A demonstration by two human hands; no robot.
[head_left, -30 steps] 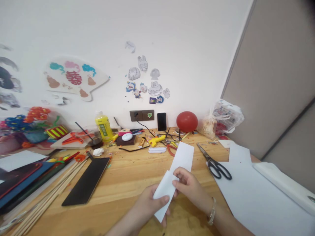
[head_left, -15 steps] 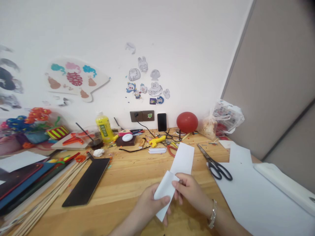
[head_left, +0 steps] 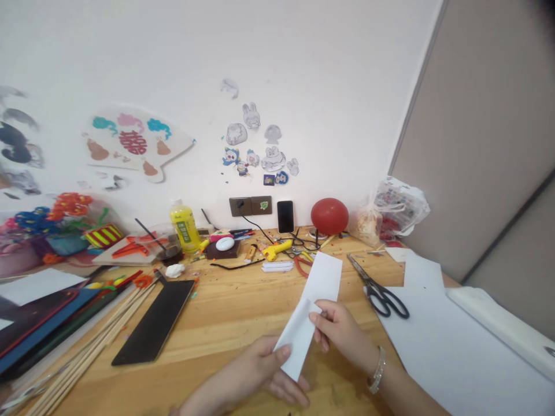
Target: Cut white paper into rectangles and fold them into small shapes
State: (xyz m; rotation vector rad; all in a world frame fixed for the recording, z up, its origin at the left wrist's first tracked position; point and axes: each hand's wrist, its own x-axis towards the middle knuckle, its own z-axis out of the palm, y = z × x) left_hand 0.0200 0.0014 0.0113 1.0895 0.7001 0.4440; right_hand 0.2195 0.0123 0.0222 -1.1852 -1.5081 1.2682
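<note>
A long white paper strip point(head_left: 318, 289) lies on the wooden table point(head_left: 225, 318), its near part folded up toward me. My left hand point(head_left: 260, 372) pinches the near end of the strip, thumb on top and fingers underneath. My right hand point(head_left: 342, 332) pinches the strip's right edge near the fold. A bracelet sits on my right wrist. Black-handled scissors point(head_left: 377, 286) lie just right of the strip.
Large white sheets point(head_left: 446, 346) cover the table's right side. A black flat board point(head_left: 154, 320), wooden sticks point(head_left: 87, 352) and coloured folders lie left. Along the wall stand a yellow bottle point(head_left: 184, 226), a glue gun point(head_left: 277, 248), a phone point(head_left: 285, 216), a red ball point(head_left: 329, 215) and a plastic bag point(head_left: 396, 208).
The folded near part of the strip has been laid lower and flatter. My left hand slid down toward the near end; my right hand shifted slightly right along the edge.
</note>
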